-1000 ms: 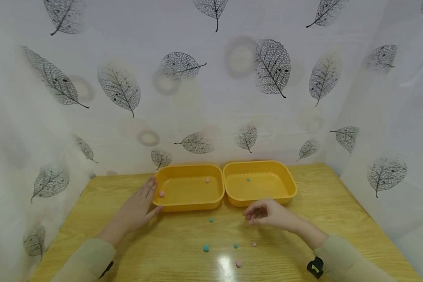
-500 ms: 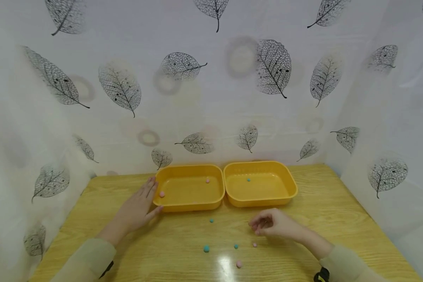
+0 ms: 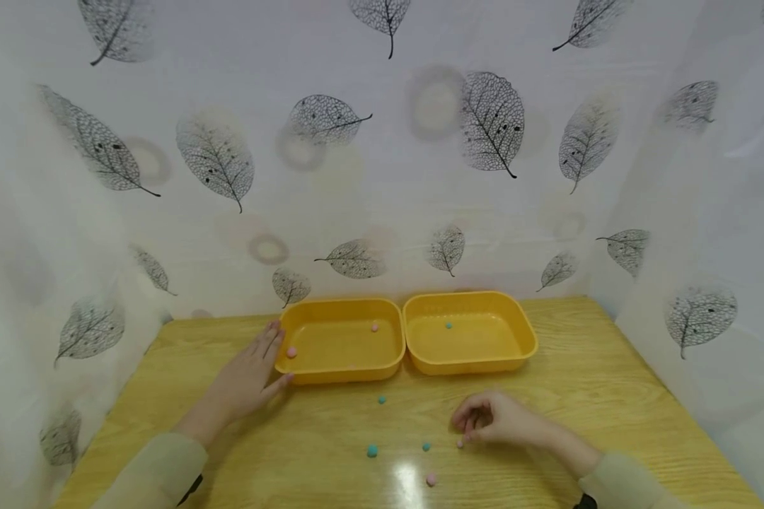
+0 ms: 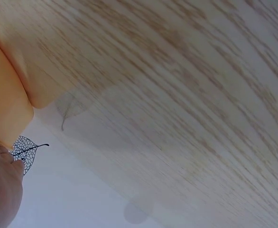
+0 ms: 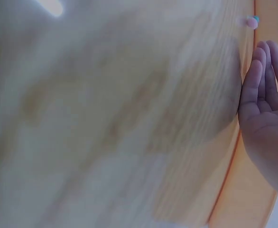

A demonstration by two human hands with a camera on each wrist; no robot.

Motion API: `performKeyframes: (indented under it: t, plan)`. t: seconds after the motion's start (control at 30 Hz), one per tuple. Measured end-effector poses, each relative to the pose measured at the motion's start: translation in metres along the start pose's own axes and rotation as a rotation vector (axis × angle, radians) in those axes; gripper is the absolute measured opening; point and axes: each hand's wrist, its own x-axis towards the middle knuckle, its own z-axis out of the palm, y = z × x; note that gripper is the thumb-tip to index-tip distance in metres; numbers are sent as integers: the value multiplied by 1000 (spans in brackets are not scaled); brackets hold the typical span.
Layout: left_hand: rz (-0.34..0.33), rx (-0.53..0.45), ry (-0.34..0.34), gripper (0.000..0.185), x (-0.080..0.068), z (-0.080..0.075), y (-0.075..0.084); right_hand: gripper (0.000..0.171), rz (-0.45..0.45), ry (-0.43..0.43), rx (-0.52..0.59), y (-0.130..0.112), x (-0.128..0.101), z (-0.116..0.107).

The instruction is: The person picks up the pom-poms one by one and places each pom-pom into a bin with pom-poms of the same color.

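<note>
My left hand rests at the left end of the left yellow tray, fingers along its side and thumb at the front corner. In the left wrist view, part of that hand shows by the tray wall. My right hand is low over the table with loosely bent fingers, thumb tip right by a small pink ball. In the right wrist view nothing is between its fingers; the pink ball appears beyond the fingertips. To its left lies a small teal ball.
A second yellow tray stands against the first, with a teal ball inside. Two pink balls, one nearer, lie in the left tray. Other balls on the table are teal and pink. A leaf-printed curtain hangs behind.
My right hand has moved from the front of the right tray toward me and down to the small pink ball. The left hand has stayed at the left tray.
</note>
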Motion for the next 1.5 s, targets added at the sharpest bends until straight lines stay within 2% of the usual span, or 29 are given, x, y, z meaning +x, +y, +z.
performKeyframes:
  t: [0.27,0.7,0.97,1.5]
  plan:
    - [-4,-3,7,85,-2,2,-1,20,-25,-40,23,4,0,4]
    - [-9,-2,-4,85,-3,4,-3,24,-104,-87,-57,9,2,3]
    - [-10,4,-7,85,-2,3,-2,19,-160,-89,-107,7,4,4]
    - [-4,18,-5,86,-1,6,-3,11,-164,-74,-183,6,6,4]
